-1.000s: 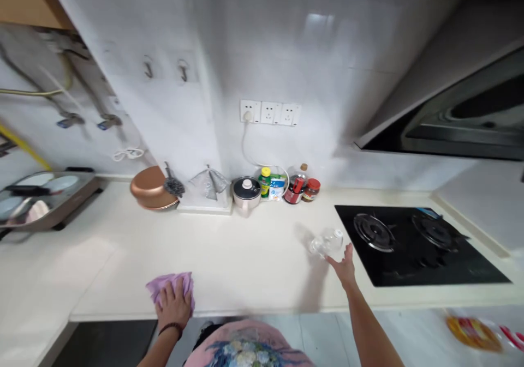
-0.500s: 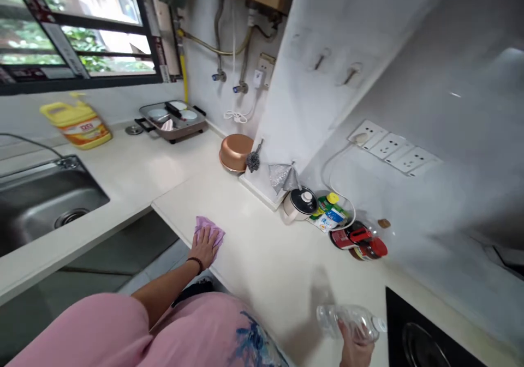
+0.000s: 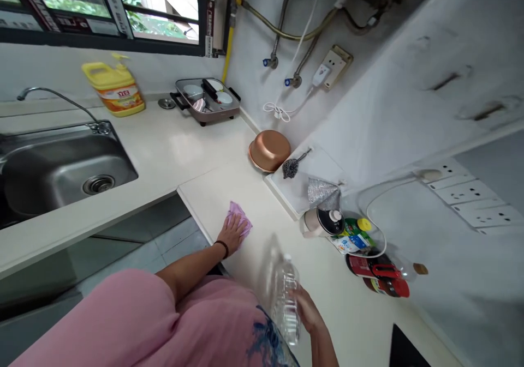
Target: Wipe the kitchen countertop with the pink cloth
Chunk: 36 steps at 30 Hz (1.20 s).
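My left hand [image 3: 233, 233] lies flat, fingers stretched, on a purple cloth [image 3: 240, 220] near the front edge of the cream counter [image 3: 262, 236]. My right hand [image 3: 305, 311] is closed round a clear plastic bottle with a white cap [image 3: 285, 297], held just above the counter in front of my pink shirt. The view is tilted strongly to the left.
A small pot with a lid [image 3: 323, 222], sauce jars and packets [image 3: 370, 263] stand by the wall. A copper pan [image 3: 268, 150] and a scrubber [image 3: 290, 167] lie further back. To the left are the steel sink [image 3: 61, 165], a yellow detergent jug [image 3: 114, 86] and a tray [image 3: 207, 98]. A hob corner [image 3: 409, 350] shows at lower right.
My right hand reached the lying bottle, took hold of it and lifted it toward my body. The camera swung left toward the sink. My left hand stayed on the cloth.
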Available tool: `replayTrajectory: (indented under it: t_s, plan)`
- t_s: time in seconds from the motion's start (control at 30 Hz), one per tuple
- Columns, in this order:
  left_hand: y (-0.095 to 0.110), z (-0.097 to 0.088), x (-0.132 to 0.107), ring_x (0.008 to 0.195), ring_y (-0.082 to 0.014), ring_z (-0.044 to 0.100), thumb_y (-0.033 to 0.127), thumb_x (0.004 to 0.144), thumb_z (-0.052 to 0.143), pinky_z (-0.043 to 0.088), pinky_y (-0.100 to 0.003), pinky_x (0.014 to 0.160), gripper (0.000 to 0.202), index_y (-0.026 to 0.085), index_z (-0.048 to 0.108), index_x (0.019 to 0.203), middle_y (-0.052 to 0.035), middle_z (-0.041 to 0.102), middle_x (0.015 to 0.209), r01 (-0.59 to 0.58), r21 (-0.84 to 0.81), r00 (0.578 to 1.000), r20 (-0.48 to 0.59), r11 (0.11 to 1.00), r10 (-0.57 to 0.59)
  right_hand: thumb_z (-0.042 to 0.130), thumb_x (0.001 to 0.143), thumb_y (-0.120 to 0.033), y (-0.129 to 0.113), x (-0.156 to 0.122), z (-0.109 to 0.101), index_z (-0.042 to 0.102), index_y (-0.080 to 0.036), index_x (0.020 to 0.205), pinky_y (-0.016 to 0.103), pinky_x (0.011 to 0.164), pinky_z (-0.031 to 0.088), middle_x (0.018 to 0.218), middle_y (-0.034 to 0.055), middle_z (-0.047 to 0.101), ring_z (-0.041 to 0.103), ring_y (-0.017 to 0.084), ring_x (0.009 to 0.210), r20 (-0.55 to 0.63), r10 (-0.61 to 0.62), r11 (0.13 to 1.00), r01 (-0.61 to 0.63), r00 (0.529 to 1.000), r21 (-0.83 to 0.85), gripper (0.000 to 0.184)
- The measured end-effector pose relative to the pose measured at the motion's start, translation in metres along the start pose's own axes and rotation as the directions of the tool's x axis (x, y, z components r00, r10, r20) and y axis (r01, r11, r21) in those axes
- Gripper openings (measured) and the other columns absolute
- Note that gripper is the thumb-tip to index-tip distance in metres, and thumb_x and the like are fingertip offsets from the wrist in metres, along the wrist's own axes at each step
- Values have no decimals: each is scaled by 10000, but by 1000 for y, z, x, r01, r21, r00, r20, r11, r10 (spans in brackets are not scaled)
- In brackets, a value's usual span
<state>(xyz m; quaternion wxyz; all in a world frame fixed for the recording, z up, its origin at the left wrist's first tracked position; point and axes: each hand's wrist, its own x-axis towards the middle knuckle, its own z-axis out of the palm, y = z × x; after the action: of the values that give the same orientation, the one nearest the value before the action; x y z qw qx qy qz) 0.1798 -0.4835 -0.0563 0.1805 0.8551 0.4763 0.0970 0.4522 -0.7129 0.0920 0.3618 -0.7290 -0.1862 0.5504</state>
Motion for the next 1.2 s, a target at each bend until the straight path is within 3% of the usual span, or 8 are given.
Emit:
replayTrajectory:
  t_s: [0.17,0.3,0.47,0.73,0.87,0.97,1.07,1.2]
  plan:
    - [-27,-8,2,1658,-359,227,447,1028,501,89,-576,1344,659,243,447,1652,-159,310,1778,-7,-48,1000,-19,999,6,854,702,-578,-54,44,62,755,-228,949,351,726,526,827,26,746,659,218,747,136,130,990,-137,982,40,440]
    - [-71,-29,13,1672,-375,167,410,1035,483,101,-593,1338,644,204,459,1644,-180,252,1793,132,-59,989,-54,989,-135,832,697,-654,-65,59,80,738,-237,947,378,755,553,843,29,758,680,233,770,151,205,975,-216,967,58,496]
    - [-106,-45,29,1682,-382,105,391,1036,467,68,-592,1339,664,177,426,1663,-179,188,1809,230,-50,972,-26,972,-232,826,689,-701,-44,49,68,755,-261,1060,376,806,570,1011,36,793,718,249,913,140,253,964,-261,957,46,579]
    - [-107,-44,64,1681,-413,60,417,1043,424,95,-650,1319,679,158,401,1670,-199,135,1816,248,-19,968,-14,968,-249,846,637,-746,-15,19,32,789,-265,1120,368,773,568,923,41,781,712,244,834,-2,256,932,-246,967,267,684]
    - [-102,-48,98,1677,-425,55,415,1051,399,73,-676,1313,684,148,372,1680,-209,127,1815,260,-6,965,5,965,-260,884,633,-705,-1,15,36,766,-257,1168,371,822,573,1011,45,794,718,245,907,-38,139,944,-121,990,305,707]
    - [-87,-49,122,1670,-447,55,412,1063,361,28,-732,1290,685,143,336,1693,-223,113,1813,314,-6,949,-12,949,-314,912,616,-652,21,12,34,739,-249,1177,376,913,577,1120,49,791,713,264,1049,-202,2,952,60,979,302,712]
    - [-57,-42,139,1664,-463,63,404,1072,326,19,-758,1275,677,147,324,1698,-223,120,1813,325,-14,946,-8,946,-325,906,581,-652,49,4,12,681,-266,1276,383,984,571,1193,35,771,697,272,1130,-455,-43,941,189,889,281,827]
    - [20,-10,130,1668,-440,75,392,1060,359,81,-699,1296,676,148,353,1690,-202,199,1804,121,-26,988,99,992,-118,935,518,-603,83,-19,-35,606,-240,1359,399,1031,566,1280,68,733,684,294,1178,-698,-75,969,217,712,117,973]
